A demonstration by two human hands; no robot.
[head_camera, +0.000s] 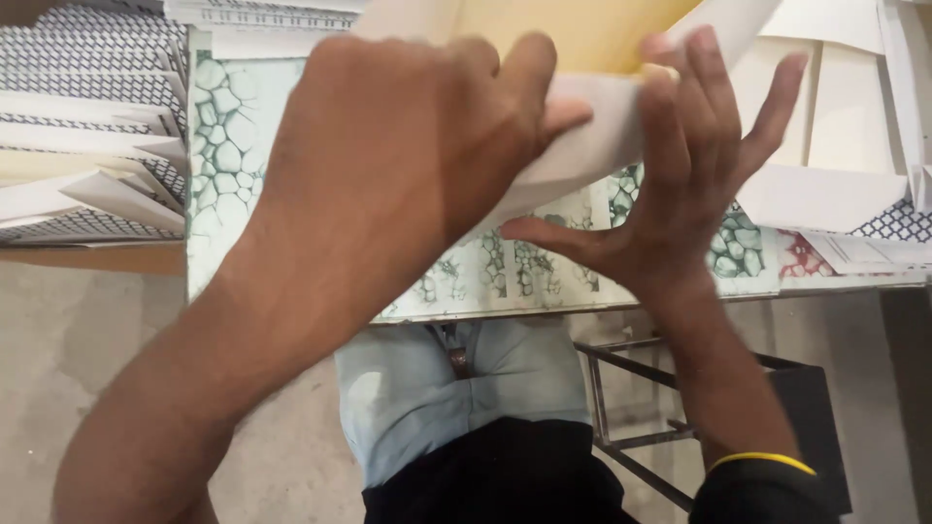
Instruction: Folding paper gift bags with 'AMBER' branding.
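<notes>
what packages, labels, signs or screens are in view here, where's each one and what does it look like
No labels, signs or screens show; only paper goods.
Folded sheet: centre, under left hand and right hand; white outside, tan inside.
Patterned sheet: flat on the table beneath; white with green cell-like print.
Envelope stack: far left; white flaps, dark lattice print.
Plain folded pieces: upper right; cream-white.
Red-print sheet: right edge, partly covered.
</notes>
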